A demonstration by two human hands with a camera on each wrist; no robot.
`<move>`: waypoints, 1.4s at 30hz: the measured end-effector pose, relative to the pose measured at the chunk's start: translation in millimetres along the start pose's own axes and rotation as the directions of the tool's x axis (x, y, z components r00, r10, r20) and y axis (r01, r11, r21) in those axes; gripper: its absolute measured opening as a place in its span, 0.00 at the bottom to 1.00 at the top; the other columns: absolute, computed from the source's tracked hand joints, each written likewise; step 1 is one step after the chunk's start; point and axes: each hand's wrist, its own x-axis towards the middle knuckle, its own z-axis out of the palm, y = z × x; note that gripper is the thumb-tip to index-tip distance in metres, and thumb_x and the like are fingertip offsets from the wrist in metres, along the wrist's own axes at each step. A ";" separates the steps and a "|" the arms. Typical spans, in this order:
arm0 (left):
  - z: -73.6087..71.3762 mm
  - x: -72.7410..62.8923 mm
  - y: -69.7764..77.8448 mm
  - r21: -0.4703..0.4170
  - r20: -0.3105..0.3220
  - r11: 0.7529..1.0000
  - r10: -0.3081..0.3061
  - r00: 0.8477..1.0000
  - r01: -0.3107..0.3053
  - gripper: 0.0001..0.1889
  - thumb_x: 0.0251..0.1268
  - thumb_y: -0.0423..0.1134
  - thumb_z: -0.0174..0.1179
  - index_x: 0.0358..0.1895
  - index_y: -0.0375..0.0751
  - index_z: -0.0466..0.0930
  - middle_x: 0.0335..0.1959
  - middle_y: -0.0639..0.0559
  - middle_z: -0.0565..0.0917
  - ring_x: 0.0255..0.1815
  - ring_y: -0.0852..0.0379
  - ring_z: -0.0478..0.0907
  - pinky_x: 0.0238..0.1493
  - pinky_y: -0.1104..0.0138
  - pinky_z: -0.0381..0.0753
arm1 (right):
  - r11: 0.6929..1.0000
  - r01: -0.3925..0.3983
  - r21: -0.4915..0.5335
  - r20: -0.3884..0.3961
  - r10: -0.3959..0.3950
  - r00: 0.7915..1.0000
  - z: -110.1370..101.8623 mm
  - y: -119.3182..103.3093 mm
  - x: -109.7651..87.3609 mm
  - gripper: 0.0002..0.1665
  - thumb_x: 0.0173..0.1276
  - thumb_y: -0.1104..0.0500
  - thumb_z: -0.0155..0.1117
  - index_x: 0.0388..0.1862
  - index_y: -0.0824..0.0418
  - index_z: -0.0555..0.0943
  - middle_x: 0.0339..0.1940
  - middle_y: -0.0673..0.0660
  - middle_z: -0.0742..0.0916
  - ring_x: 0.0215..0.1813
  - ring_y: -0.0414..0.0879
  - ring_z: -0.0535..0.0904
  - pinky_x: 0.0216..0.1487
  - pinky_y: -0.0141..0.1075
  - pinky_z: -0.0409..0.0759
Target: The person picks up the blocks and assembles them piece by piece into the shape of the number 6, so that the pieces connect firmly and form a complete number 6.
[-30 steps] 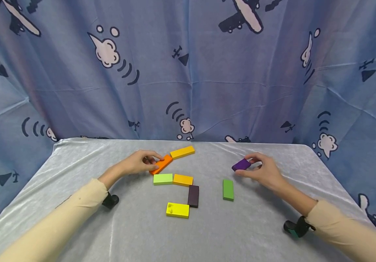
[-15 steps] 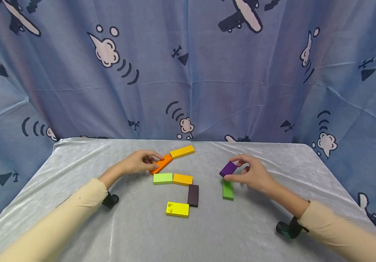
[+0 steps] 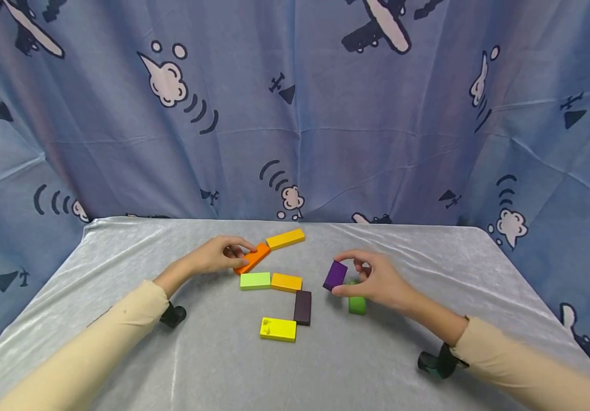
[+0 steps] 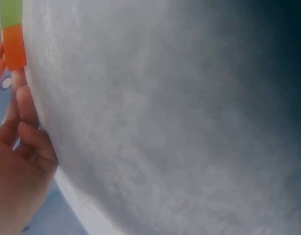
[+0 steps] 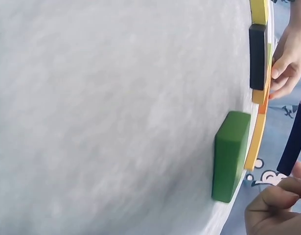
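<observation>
My left hand (image 3: 216, 255) pinches an orange block (image 3: 254, 258) between thumb and fingers as it lies slanted on the cloth. The block's far end meets a yellow-orange block (image 3: 286, 239), and its near end lies close to a light green block (image 3: 255, 281). In the right hand (image 3: 377, 279), thumb and finger pinch a purple block (image 3: 335, 275) by its ends, raised above the table. Below that hand lies a green block (image 3: 357, 305), partly hidden by it in the head view; the right wrist view shows the green block (image 5: 230, 155) whole.
A second yellow-orange block (image 3: 287, 282) adjoins the light green one. A dark brown block (image 3: 302, 307) stands lengthwise below it, touching a yellow block (image 3: 278, 329) at its lower end. Grey-white cloth (image 3: 213, 365) covers the table, and a blue patterned curtain (image 3: 254, 142) hangs behind.
The right hand has carried the purple block leftward, past the green block and slightly nearer, turning it more upright in view. The left hand and the orange block have stayed still.
</observation>
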 end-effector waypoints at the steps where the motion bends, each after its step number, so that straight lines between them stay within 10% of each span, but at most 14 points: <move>1: 0.1 -0.1 -0.1 0.001 0.000 1.000 0.000 1.000 0.000 0.17 0.70 0.33 0.65 0.60 0.39 0.84 0.40 0.48 0.83 0.38 0.52 0.77 0.40 0.61 0.78 | 1.000 0.001 0.006 0.010 -0.001 1.000 1.6 -1.3 0.5 0.35 0.50 0.53 0.87 0.57 0.60 0.84 0.31 0.63 0.70 0.24 0.44 0.62 0.29 0.35 0.62; 26: 1.1 0.8 -1.2 -0.004 0.002 1.000 -0.014 1.000 0.014 0.17 0.71 0.33 0.65 0.61 0.39 0.83 0.40 0.48 0.83 0.38 0.51 0.77 0.39 0.61 0.78 | 0.997 0.045 0.066 0.146 -0.054 0.988 43.7 -25.3 21.4 0.34 0.54 0.56 0.85 0.58 0.62 0.82 0.36 0.68 0.72 0.23 0.45 0.61 0.25 0.34 0.60; 42: 0.4 -0.3 1.0 -0.004 0.000 1.000 -0.011 1.000 0.011 0.17 0.70 0.32 0.65 0.60 0.39 0.83 0.40 0.48 0.84 0.38 0.51 0.77 0.41 0.61 0.78 | 0.993 0.099 0.066 0.316 -0.115 0.942 61.5 -42.9 34.6 0.36 0.54 0.54 0.84 0.62 0.57 0.81 0.40 0.67 0.76 0.27 0.43 0.69 0.28 0.33 0.66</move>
